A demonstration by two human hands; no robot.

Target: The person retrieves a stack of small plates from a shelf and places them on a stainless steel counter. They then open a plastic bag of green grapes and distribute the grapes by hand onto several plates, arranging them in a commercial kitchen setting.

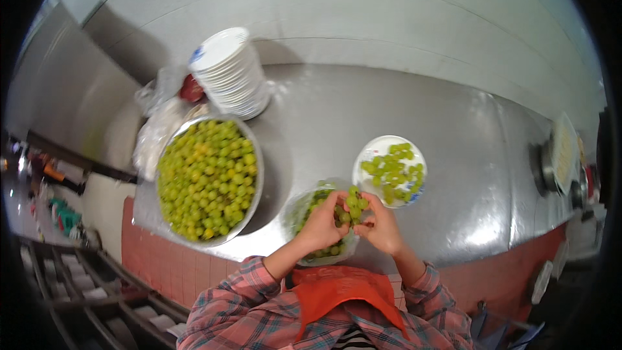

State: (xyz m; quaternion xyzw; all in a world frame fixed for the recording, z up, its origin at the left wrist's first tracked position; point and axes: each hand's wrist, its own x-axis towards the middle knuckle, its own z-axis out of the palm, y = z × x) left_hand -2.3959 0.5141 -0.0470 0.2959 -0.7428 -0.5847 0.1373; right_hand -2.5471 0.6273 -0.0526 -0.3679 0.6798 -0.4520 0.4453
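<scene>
Between my two hands is a small bunch of green grapes [356, 203]. My left hand [324, 221] grips the bunch from the left, and the fingers of my right hand [384, 226] close on its right side. Under my hands, a clear plastic bag [299, 206] full of green grapes rests at the near edge of the steel table [447, 155]. Just beyond my right hand lies a white plate [385, 143] with blue marks on its rim, and loose green grapes [388, 170] are spread over it.
To the left stands a large metal bowl [260, 175] heaped with green grapes. Behind it rise a tall stack of white plates [233, 73] and crumpled plastic bags [158, 131]. Metal containers [549, 165] sit at the far right. A pale wall [340, 19] bounds the back.
</scene>
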